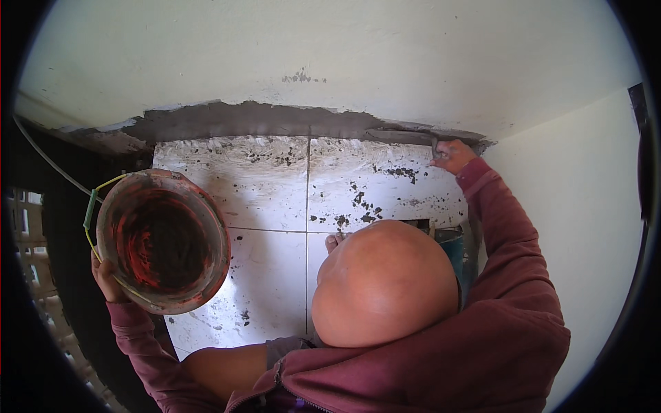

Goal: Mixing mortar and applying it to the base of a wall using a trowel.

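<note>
My left hand point(105, 277) is closed on the near left rim of a mortar-smeared red bucket point(219, 241), which tilts so that its inside shows. A yellow wire handle with a green grip point(90, 208) hangs at the bucket's left side. At the foot of the wall on the right, my right hand point(456, 157) is wrapped round the handle of a trowel point(406, 135). The trowel's blade lies along a band of grey mortar point(275, 118) on the wall's lower edge. Part of the trowel's handle is hidden by my fingers.
White floor tiles point(268, 275) carry many dark mortar crumbs. My bent knee point(385, 289) rises in the middle, with a teal container point(451, 246) partly hidden beside it. A side wall point(585, 206) stands at right. A pale cable point(55, 165) and a pierced block screen point(34, 261) are at left.
</note>
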### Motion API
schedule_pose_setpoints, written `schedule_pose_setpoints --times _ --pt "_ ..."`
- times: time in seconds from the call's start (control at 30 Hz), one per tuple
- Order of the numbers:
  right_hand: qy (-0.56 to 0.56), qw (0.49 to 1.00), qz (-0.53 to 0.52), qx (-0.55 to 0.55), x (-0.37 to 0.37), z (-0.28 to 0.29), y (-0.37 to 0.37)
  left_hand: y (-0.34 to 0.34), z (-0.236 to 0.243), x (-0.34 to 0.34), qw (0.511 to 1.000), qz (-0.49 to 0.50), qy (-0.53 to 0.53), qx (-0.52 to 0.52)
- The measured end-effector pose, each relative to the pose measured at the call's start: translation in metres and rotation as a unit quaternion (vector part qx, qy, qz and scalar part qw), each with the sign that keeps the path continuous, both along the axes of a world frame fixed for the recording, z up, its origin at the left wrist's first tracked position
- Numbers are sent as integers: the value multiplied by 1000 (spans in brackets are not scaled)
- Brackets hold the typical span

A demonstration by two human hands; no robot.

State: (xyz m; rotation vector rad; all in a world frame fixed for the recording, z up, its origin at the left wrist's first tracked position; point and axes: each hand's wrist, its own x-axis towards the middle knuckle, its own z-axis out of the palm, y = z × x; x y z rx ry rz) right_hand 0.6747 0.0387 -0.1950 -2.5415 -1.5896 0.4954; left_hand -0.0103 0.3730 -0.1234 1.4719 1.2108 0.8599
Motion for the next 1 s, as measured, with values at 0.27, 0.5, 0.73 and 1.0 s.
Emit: schedule_pose_setpoints --times 0.27,0.5,0.73,1.0 --pt "219 961 -163 -50 33 42 2 -7 4 26 998 10 -54 5" --pt "-84 993 65 60 2 17 -41 -9 7 20 999 1 -51 -3" --pt "-27 997 -41 -53 -38 -37 7 -7 5 26 999 26 -45 12" --pt "131 988 -51 63 0 3 -7 -11 9 34 997 53 -63 -2"
